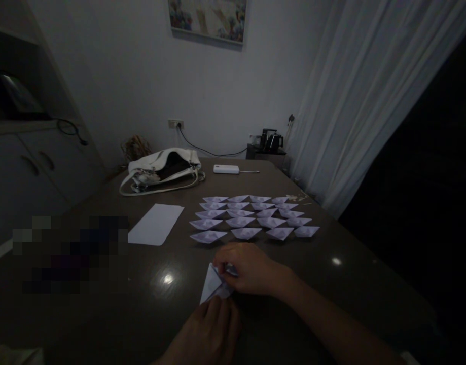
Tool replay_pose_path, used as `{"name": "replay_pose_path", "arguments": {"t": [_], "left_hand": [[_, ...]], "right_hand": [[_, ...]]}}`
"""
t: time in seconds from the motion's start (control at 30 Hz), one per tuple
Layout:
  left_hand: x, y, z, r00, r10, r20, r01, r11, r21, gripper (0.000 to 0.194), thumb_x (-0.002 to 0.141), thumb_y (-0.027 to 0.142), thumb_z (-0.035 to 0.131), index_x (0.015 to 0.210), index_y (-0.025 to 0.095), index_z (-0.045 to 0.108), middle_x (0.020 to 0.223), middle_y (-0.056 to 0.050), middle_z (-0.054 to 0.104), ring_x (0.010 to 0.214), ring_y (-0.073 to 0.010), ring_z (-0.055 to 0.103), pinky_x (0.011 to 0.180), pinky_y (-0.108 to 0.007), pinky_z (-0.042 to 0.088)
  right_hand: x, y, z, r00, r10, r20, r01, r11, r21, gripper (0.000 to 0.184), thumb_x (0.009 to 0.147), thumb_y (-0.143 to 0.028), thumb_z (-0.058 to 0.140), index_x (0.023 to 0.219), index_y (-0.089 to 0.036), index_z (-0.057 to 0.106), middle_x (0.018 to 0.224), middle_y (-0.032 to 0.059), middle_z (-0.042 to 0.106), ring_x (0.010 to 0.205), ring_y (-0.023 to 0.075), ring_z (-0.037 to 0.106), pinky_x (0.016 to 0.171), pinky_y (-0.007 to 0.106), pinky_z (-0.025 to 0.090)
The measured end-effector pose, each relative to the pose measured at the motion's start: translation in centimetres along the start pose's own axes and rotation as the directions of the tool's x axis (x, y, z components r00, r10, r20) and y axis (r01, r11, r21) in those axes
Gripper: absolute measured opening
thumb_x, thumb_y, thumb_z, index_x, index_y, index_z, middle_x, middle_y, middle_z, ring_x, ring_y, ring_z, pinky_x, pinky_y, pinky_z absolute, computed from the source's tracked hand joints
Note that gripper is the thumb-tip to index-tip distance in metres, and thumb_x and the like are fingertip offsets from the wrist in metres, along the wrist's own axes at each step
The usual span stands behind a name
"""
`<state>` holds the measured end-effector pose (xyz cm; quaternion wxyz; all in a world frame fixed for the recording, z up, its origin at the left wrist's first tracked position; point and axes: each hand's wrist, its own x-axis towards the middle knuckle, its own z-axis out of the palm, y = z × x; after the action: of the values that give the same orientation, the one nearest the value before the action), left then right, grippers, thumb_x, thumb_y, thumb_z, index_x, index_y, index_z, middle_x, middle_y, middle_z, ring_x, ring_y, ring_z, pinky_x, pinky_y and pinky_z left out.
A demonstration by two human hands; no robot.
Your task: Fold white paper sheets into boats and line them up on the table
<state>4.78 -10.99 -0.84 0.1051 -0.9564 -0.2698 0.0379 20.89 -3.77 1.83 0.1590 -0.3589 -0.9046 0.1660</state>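
Observation:
A partly folded sheet of white paper [211, 285] lies on the dark table between my two hands. My right hand [248, 268] reaches over its far right side, thumb and fingers closed on the folded edge. From the near side, my left hand [210, 329] has its fingers bent together on the paper's lower edge. Parts of the paper are hidden under both hands. Just beyond stand several folded paper boats [240, 222] in rows. To the left a flat stack or sheet of blank white paper [156, 224] rests on the table.
A white handbag [164, 170] with its strap lies at the back left of the table [160, 314]. Behind the boats is a white power bank [225, 169] with a short cable. Small scraps [295, 197] lie near the right edge. A black kettle [274, 142] stands beyond.

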Motion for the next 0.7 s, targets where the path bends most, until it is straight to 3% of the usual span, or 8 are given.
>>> {"name": "replay_pose_path", "arguments": {"t": [0.13,0.7], "left_hand": [[-0.04,-0.02,-0.19,0.999,0.019,0.045,-0.019,1.000,-0.017,0.032,0.088,0.007,0.040,0.116,0.004,0.054,0.098,-0.017,0.067,0.083,-0.0278,0.064,0.067,-0.038,0.055],[-0.03,-0.10,-0.14,0.999,0.014,0.028,-0.014,1.000,-0.007,0.031,0.088,0.007,0.040,0.116,0.005,0.055,0.096,-0.015,0.067,0.081,-0.0258,0.063,0.065,-0.035,0.054]], "right_hand": [[-0.04,0.12,0.08,1.000,-0.012,0.000,0.012,1.000,0.003,0.012,0.075,-0.009,0.055,0.082,-0.017,0.060,0.093,0.0037,0.068,0.087,0.0161,0.061,0.075,0.024,0.042],[-0.03,-0.02,-0.10,0.998,-0.012,0.059,0.014,1.000,-0.020,0.012,0.075,-0.009,0.057,0.082,-0.018,0.060,0.089,0.0020,0.066,0.088,0.0161,0.059,0.075,0.024,0.041]]}}
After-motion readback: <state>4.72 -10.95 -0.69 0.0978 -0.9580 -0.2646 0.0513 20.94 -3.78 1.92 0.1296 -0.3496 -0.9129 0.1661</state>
